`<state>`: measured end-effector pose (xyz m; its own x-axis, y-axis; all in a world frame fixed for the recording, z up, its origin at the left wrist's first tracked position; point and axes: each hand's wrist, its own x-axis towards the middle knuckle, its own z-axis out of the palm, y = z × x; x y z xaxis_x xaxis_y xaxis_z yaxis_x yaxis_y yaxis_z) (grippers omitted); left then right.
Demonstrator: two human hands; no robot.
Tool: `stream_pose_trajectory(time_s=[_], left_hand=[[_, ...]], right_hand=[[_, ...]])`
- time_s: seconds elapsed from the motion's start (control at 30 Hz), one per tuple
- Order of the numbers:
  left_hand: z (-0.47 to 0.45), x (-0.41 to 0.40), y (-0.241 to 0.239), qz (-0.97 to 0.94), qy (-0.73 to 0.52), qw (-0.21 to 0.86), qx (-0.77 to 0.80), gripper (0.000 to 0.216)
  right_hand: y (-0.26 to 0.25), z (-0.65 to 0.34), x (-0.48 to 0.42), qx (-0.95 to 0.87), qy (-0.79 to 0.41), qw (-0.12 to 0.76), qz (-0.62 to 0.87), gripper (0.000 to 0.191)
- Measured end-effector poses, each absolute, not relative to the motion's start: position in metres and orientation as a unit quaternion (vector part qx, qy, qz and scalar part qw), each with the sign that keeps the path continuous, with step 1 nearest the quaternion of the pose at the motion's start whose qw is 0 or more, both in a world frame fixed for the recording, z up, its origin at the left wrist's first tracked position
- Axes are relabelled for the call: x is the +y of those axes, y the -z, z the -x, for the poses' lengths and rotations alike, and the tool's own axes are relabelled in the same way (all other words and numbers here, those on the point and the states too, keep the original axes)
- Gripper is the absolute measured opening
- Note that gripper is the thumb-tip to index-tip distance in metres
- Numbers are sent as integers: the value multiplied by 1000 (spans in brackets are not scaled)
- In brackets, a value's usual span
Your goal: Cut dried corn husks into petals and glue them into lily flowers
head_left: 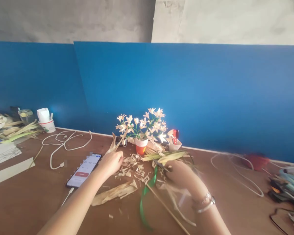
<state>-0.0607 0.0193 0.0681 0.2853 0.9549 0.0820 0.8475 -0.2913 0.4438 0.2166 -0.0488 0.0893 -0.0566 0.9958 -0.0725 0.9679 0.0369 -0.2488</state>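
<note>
Head view, and straight to the left hand (114,161): fingers curled tight, pinching a dried husk strip (112,145) that juts up above the knuckles, just left of the flower pot (140,147). Over to the right hand (179,173), bent low on the other side, fingers closed around a dark tool (163,165); it's blurred there, so scissors is only a fair guess. The hands are apart, with curled husk scraps (134,165) on the table (24,209) between them.

Now, how would that strip handle? Next to no weight, I'd judge: papery, dry rather than slippery, bending easily across its width but liable to split along the grain. A light pinch near the thicker lower end looks the safe hold; squeeze the thin tip and it could crumple. The tool should be the stiff, heavier partner, best gripped by its handle end, well back from the narrow part pointing at the pot. And those pale flowers (150,124) look fragile; lift by the pot, not the petals.

Any lettering? The phone (85,170), beside the left forearm, shows a timer that seems to read 00:49:14, above a red button whose word is too small to make out. The white cup (47,126) at far left carries a red band and printed marks, but no brand I can read.
</note>
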Motion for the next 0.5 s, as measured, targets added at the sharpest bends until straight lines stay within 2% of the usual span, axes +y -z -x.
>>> stream_pose_trajectory(time_s=[0.13,0.2,0.27,0.4,0.5], left_hand=[[58,8,-83,-802,-189,89,559,24],[54,-2,-89,-795,-221,58,561,25],[48,-13,-91,-789,-283,6,545,26],[29,-37,-82,-823,-382,-43,417,24],[12,-47,-68,-841,-406,-75,350,22]], right_hand=[[-106,-210,-51,-729,-198,119,645,12],[-110,-207,-53,-717,-286,153,617,12],[-112,-202,-55,-695,-390,194,572,20],[-104,-182,-55,-626,-561,303,448,38],[-92,-164,-51,-510,-633,406,418,36]])
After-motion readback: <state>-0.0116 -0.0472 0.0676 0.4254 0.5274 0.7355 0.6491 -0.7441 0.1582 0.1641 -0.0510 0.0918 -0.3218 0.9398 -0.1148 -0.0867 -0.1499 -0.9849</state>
